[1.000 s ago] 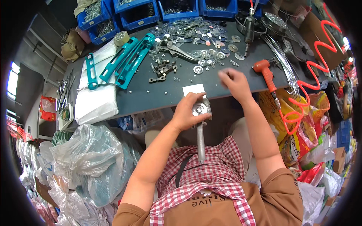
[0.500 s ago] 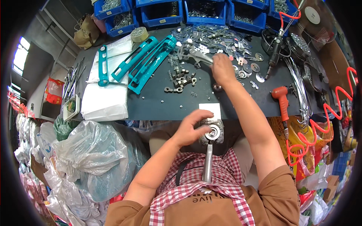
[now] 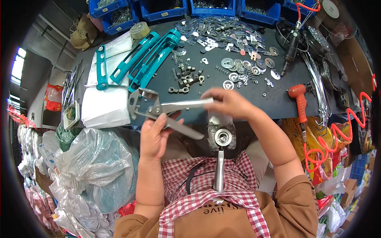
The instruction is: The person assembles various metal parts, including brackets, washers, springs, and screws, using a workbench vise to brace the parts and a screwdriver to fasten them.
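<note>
I hold a bare metal plier-like tool (image 3: 158,107) in front of me, over the near edge of the dark workbench (image 3: 234,103). My left hand (image 3: 154,135) grips its lower handle near the pivot. My right hand (image 3: 230,103) holds the end of its upper handle. Below the hands, a metal post with a round disc top (image 3: 222,139) stands up from my lap, with a clear plastic bag behind it. Small dark metal blocks (image 3: 186,79) and round washers (image 3: 242,67) lie on the bench just beyond.
Teal tool handles (image 3: 151,55) and white plastic sheets (image 3: 103,103) lie at the left. An orange power screwdriver (image 3: 299,99) and a red coiled hose (image 3: 337,135) are at the right. Blue parts bins (image 3: 166,8) line the far edge. Plastic bags (image 3: 87,166) pile beside my left knee.
My right hand came back from the far parts with the metal tool, and my left hand left the post's disc and took hold of the tool.
</note>
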Action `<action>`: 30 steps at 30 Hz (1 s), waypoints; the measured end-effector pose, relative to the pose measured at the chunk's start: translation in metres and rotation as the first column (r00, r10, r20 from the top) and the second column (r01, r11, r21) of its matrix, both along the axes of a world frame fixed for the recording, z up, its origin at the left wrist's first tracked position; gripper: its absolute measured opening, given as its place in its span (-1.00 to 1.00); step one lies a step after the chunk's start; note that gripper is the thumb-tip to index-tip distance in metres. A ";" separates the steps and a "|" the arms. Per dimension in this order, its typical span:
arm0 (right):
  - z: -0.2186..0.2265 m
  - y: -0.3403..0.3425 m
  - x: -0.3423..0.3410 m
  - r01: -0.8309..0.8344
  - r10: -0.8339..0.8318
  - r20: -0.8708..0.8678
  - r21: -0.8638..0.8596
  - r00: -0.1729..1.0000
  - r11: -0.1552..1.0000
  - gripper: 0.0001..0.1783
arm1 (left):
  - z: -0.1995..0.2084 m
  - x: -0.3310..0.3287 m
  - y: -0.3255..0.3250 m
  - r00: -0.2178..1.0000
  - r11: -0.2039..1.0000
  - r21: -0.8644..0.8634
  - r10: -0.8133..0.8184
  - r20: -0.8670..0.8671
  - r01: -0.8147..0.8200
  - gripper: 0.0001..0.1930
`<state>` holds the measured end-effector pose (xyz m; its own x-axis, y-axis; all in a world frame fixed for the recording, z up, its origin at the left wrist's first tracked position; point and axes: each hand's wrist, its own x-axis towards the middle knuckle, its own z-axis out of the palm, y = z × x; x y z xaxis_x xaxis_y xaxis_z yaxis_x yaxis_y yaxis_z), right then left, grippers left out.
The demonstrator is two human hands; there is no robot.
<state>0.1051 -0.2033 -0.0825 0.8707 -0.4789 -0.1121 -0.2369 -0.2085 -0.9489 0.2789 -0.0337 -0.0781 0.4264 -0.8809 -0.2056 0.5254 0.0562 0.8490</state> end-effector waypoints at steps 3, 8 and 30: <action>-0.020 -0.014 0.010 0.240 -0.253 0.053 -0.549 0.966 0.801 -0.68 | 0.007 0.021 0.028 0.986 1.000 0.005 -0.020 0.167 0.019 -0.62; -0.048 -0.010 0.025 0.104 -0.166 -0.003 -0.768 0.986 0.632 -0.72 | 0.019 0.025 0.042 0.924 0.984 0.119 0.081 0.375 -0.134 -0.56; 0.007 0.073 0.002 0.076 -0.249 0.402 0.399 0.881 0.914 -0.78 | 0.014 -0.048 0.005 0.545 0.976 -0.212 0.199 0.814 -0.040 -0.77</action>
<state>0.1075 -0.1299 -0.0755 0.7832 -0.6182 0.0661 0.2178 0.1733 -0.9605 0.2311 -0.0286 -0.0638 0.4400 -0.7923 0.4227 -0.4265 0.2298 0.8748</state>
